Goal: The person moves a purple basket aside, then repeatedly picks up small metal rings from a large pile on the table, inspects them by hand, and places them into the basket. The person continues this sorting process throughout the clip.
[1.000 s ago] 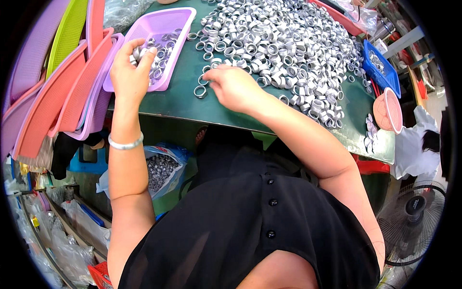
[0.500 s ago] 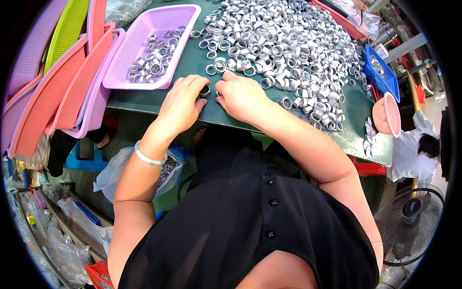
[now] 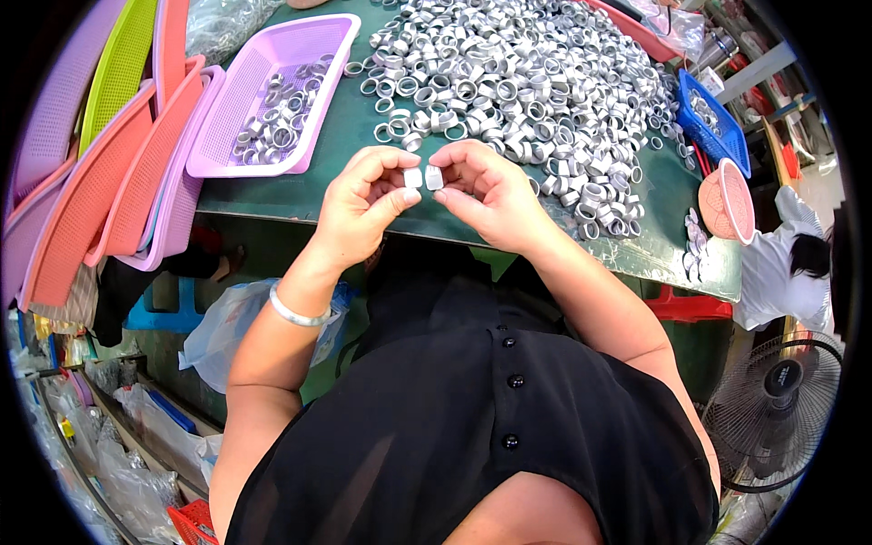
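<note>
My left hand (image 3: 363, 198) pinches a small silvery metal ring (image 3: 413, 177) between thumb and fingers. Facing it, a second metal ring (image 3: 434, 177) is gripped by my right hand (image 3: 486, 193). The two rings are side by side with a narrow gap, their outer walls catching the light. Both hands are above the front edge of the green table (image 3: 300, 198). Just beyond them spreads a large heap of similar grey rings (image 3: 518, 82). To the left of my left hand, a purple perforated basket (image 3: 204, 150) contains several rings.
Stacked pink, purple and green baskets (image 3: 91, 195) crowd the left side. At right stand a blue basket (image 3: 740, 159) and a small pink basket (image 3: 728, 202), near a row of flat metal pieces (image 3: 695, 245). A black fan (image 3: 772, 400) and a person in white (image 3: 790, 282) are farther right.
Both hands have lifted from the tabletop and turned, bringing a ring in each close together. Before, a ring showed in the left hand, and the right fingers rested near the heap's edge.
</note>
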A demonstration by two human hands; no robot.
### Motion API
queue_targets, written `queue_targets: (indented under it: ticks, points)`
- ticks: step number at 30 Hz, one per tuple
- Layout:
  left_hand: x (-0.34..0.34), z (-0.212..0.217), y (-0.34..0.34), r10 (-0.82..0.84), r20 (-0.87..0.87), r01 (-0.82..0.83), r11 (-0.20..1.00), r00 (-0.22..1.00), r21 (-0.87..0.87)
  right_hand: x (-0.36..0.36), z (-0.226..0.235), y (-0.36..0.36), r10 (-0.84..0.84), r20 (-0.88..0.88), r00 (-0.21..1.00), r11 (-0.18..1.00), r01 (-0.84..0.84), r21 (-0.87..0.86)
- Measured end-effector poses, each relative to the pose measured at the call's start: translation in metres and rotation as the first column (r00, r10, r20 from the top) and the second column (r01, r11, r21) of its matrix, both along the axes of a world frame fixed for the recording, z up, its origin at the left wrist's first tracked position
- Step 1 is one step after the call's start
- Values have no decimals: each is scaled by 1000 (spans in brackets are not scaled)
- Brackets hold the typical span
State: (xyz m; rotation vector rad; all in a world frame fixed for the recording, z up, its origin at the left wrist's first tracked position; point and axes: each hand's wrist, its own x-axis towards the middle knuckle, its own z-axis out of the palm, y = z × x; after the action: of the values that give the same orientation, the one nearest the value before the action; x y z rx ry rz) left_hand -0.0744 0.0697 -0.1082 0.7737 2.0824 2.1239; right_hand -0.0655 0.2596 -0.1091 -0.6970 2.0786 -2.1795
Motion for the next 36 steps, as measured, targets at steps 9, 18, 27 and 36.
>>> queue_targets:
  ticks: [9, 18, 27, 36]
  points:
    - [9, 5, 23, -79, 130, 57, 984, 988, 166, 16, 11, 17, 20, 112, 994, 995, -9, -101]
    - [13, 23, 35, -198, 718, -35, 955, 667, 295, 15, 17, 31, 235, 606, 760, 917, 34, -398]
    - [15, 24, 39, -272, 756, -19, 936, 595, 352, 20, 12, 38, 204, 556, 806, 938, 2, -347]
    - [8, 10, 49, -272, 762, -64, 923, 588, 379, 25, 8, 54, -401, -261, 878, 792, 476, 382]
